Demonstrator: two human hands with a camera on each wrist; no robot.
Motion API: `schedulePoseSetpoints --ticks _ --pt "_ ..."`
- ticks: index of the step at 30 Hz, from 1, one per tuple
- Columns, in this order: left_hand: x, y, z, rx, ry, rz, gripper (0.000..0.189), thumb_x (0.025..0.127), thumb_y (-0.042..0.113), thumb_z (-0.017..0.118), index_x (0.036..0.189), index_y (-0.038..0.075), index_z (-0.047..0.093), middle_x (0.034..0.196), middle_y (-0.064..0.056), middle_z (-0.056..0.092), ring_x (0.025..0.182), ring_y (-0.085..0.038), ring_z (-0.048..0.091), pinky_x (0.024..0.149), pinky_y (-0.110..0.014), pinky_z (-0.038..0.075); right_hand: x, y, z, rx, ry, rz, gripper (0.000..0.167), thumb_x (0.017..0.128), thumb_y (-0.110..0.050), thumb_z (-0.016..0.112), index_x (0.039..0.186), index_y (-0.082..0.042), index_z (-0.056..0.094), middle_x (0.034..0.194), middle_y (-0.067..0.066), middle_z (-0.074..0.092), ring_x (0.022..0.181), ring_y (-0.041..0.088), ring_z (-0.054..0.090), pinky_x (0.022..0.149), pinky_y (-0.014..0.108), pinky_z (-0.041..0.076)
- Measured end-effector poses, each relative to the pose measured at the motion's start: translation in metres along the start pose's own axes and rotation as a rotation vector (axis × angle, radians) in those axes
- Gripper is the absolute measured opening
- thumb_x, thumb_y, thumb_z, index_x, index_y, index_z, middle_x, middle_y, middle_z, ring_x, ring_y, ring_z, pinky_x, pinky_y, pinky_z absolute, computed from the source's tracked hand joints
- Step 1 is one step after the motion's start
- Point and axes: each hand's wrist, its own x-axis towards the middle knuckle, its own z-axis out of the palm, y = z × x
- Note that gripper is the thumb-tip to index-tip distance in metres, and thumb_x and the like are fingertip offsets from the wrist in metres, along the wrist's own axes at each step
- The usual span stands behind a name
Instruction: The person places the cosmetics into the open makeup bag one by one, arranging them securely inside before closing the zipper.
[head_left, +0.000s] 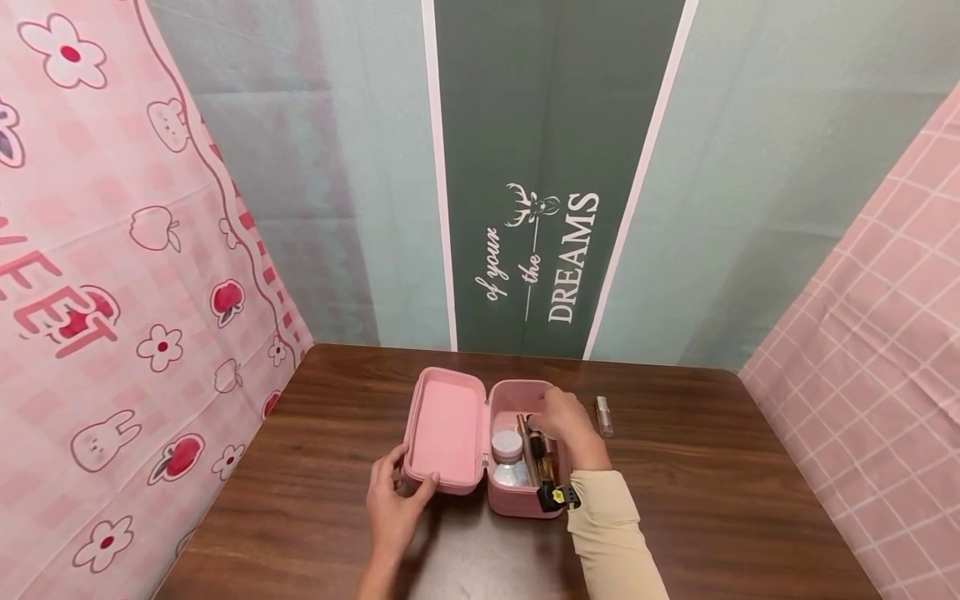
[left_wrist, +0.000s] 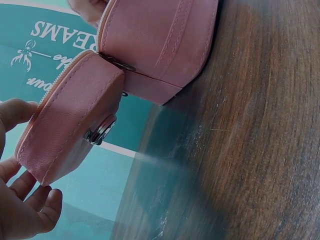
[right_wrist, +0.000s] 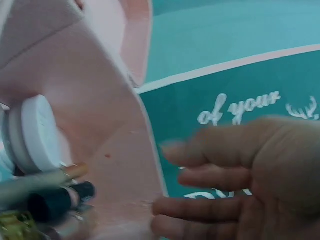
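Note:
A pink zip-up cosmetic case stands on the table with its lid folded out to the left. My left hand grips the lid's near left corner, thumb on the rim and fingers underneath, as the left wrist view shows. At the far right rim of the case, my right hand has loosely extended fingers and nothing between them in the right wrist view. Inside the case lie a jar with a pale lid, a clear container and several slim cosmetic tubes, partly hidden by the right hand and wrist.
A small lip gloss tube lies on the brown wooden table to the right of the case. Behind the table hangs a green curtain with white lettering; pink patterned cloths flank both sides.

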Motion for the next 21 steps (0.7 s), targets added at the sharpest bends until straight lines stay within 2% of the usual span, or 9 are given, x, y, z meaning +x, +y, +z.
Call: schedulePoseSetpoints --ticks 3,5,12,17,21 --pt "0.000 0.001 0.000 -0.004 -0.004 -0.005 0.058 0.060 0.006 0.085 0.114 0.002 0.062 0.103 -0.007 0.057 0.087 -0.017 0.053 0.065 -0.031 0.046 -0.004 0.000 -0.003 -0.057 -0.056 -0.121 0.055 0.074 -0.010 0.074 0.122 0.004 0.052 0.113 0.020 0.059 0.100 0.035 0.057 0.084 0.049 0.045" --pt "0.000 0.002 0.000 -0.007 -0.006 -0.012 0.059 0.060 0.006 0.085 0.114 0.002 0.062 0.103 -0.007 0.057 0.087 -0.016 0.053 0.066 -0.031 0.047 -0.005 -0.001 -0.005 -0.075 -0.073 -0.171 0.055 0.073 -0.010 0.075 0.122 0.005 0.053 0.114 0.021 0.058 0.102 0.035 0.056 0.085 0.049 0.044" --pt "0.000 0.002 0.000 -0.004 -0.006 -0.010 0.059 0.060 0.004 0.085 0.114 0.002 0.061 0.103 -0.008 0.057 0.086 -0.018 0.054 0.066 -0.031 0.046 -0.010 0.002 -0.008 -0.078 -0.080 -0.180 0.051 0.075 -0.011 0.072 0.119 0.006 0.054 0.112 0.021 0.059 0.099 0.034 0.057 0.084 0.048 0.045" --pt "0.001 0.001 0.000 0.001 -0.007 -0.009 0.060 0.060 0.005 0.085 0.114 0.002 0.061 0.104 -0.008 0.057 0.087 -0.018 0.054 0.066 -0.035 0.047 -0.014 0.006 -0.016 -0.133 -0.041 -0.214 0.038 0.075 -0.012 0.070 0.109 0.002 0.061 0.101 0.017 0.064 0.087 0.031 0.060 0.076 0.046 0.048" --pt "0.001 0.001 0.000 0.001 -0.003 -0.010 0.060 0.060 0.005 0.085 0.114 0.002 0.061 0.104 -0.007 0.057 0.086 -0.017 0.054 0.066 -0.037 0.047 -0.017 0.013 -0.022 -0.176 -0.007 -0.231 0.034 0.077 -0.015 0.069 0.107 0.000 0.064 0.095 0.016 0.065 0.083 0.029 0.059 0.074 0.045 0.048"
